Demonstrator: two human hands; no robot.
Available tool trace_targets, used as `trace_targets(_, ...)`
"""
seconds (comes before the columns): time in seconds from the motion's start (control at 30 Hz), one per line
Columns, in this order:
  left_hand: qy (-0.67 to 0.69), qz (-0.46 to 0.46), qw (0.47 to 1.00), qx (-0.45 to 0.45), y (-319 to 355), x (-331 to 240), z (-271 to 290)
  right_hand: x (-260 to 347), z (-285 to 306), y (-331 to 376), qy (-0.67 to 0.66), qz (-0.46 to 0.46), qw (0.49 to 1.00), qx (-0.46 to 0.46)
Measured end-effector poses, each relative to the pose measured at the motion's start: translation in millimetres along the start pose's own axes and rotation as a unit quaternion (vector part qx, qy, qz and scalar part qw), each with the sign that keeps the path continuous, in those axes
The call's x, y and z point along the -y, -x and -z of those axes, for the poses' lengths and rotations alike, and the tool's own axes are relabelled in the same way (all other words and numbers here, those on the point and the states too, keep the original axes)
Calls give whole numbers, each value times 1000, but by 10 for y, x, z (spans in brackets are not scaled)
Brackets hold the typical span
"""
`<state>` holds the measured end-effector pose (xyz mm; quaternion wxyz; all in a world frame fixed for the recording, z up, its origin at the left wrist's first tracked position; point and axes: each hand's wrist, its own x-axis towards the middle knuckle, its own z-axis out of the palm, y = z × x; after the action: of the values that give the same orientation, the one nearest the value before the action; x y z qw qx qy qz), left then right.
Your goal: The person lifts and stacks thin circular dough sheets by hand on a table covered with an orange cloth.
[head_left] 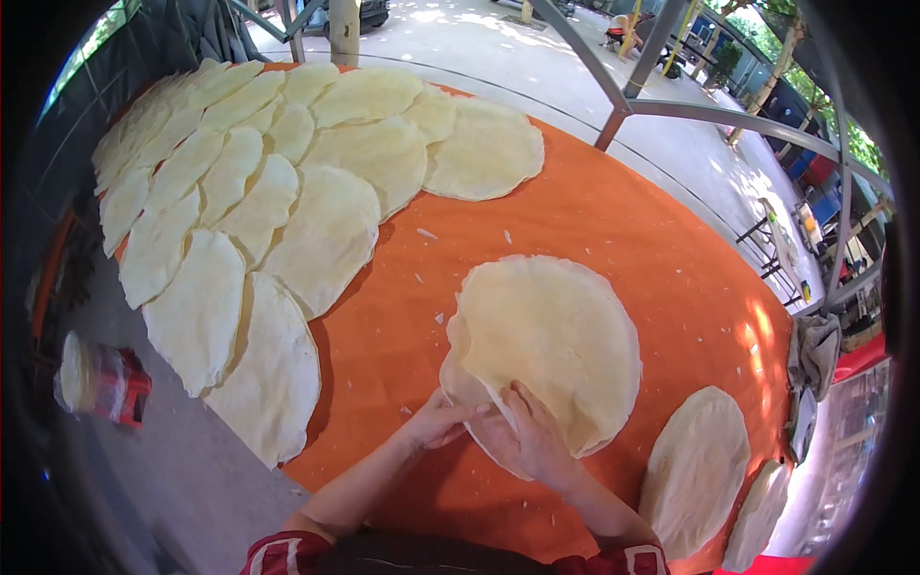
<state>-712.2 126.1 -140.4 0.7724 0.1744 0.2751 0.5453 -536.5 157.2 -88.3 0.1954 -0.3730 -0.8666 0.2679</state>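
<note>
In front of me lies a small stack of round, thin, pale flatbreads (551, 326), at least two layers deep. The top layer's near left edge is lifted and folded back a little, showing the layer beneath. My right hand (537, 436) has its fingers closed on that raised edge. Just to the left, my left hand (441, 422) is closed at the near left rim of the stack, thumb and fingers together on the edge of a lower sheet. Both palms and part of the gripped edges are hidden from view.
An orange cloth (422, 297) with small dough scraps covers the table. Many overlapping flatbreads (331, 225) spread across its far left. Two more flatbreads (697, 470) lie at the near right. Metal frame bars (733, 115) rise beyond the far edge. A jar-like container (81, 374) stands at left, off the table.
</note>
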Motion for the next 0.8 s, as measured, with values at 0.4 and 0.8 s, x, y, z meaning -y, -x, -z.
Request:
trace_targets(0.4, 65, -39, 985, -157, 491, 26, 673, 449, 1973, -818, 256, -58, 965, -23)
trace_targets(0.8, 26, -98, 976, -190, 373, 113, 492, 610, -572, 42, 316, 122, 924, 178)
